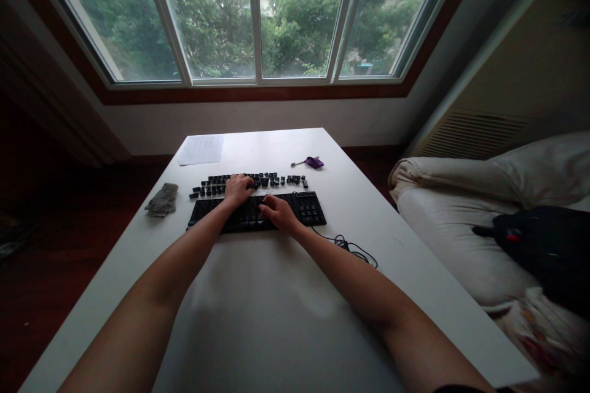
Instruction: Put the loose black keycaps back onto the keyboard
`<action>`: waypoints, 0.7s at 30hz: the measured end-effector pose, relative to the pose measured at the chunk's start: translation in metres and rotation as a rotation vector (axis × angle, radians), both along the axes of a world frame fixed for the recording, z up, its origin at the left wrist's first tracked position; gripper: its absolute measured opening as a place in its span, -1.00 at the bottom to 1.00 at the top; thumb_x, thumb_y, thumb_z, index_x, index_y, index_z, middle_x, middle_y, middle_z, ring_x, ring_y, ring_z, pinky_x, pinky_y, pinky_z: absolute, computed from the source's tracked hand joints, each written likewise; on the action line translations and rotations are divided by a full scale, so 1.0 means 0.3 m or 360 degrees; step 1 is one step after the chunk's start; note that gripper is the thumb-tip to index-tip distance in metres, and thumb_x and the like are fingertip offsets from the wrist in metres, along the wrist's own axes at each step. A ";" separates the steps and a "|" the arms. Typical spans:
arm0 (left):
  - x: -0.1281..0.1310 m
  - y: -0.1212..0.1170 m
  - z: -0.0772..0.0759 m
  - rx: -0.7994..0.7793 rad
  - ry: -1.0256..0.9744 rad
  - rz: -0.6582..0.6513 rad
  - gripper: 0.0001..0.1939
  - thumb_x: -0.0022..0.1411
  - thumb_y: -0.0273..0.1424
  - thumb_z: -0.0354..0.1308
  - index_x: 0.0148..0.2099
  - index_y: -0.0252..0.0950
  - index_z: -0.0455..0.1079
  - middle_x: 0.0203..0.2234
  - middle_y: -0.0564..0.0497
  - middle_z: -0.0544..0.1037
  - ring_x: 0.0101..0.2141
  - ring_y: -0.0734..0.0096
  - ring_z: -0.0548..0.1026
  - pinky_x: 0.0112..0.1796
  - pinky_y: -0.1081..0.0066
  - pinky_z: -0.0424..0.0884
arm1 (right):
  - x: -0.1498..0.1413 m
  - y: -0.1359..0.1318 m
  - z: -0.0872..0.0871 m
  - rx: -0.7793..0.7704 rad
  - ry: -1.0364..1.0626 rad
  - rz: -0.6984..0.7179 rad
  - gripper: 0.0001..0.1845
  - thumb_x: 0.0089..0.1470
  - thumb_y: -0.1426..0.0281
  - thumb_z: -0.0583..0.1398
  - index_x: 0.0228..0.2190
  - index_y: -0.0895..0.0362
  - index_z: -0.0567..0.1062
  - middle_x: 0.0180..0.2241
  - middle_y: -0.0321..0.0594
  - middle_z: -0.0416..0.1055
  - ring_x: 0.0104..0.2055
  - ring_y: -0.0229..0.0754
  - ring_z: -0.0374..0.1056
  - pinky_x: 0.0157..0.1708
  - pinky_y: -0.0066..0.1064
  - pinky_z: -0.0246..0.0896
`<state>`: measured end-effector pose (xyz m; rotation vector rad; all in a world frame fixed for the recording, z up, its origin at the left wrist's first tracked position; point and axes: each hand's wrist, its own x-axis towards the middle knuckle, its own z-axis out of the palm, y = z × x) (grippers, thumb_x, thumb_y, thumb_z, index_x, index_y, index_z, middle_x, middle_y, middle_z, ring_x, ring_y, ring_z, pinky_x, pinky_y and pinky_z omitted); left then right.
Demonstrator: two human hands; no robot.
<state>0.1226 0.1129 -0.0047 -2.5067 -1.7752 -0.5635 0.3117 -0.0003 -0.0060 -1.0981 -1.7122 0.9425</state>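
Observation:
A black keyboard (311, 207) lies across the white table, with its number pad at the right end. Behind it, loose black keycaps (271, 179) are set out in rough rows. My left hand (237, 189) reaches palm down over these rows, its fingertips closed at a dark keycap (250, 185). Above the middle of the keyboard, my right hand (279, 212) is closed in a pinch. A thin, wire-like piece shows near its fingertips, too small to name. Both forearms cross the front of the table, and the left one hides part of the keyboard.
A grey folded cloth (162, 200) lies at the table's left edge. A printed sheet (201, 150) is at the back left, a purple-handled brush (313, 163) at the back right. The keyboard's cable (353, 247) coils on the right. Beyond the table stands a pale sofa (442, 227) with a black bag (544, 245).

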 end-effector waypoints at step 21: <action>-0.027 0.014 -0.012 -0.0007 -0.0053 -0.0026 -0.75 0.15 -0.38 0.16 -0.10 -0.11 0.52 -0.12 -0.02 0.55 -0.03 0.07 0.35 -0.05 0.16 0.27 | 0.003 -0.004 0.005 -0.0023 -0.0021 -0.0010 -0.78 0.11 0.20 0.17 -0.38 0.11 0.41 -0.51 -0.32 0.46 -0.46 -0.24 0.34 -0.41 -0.45 0.16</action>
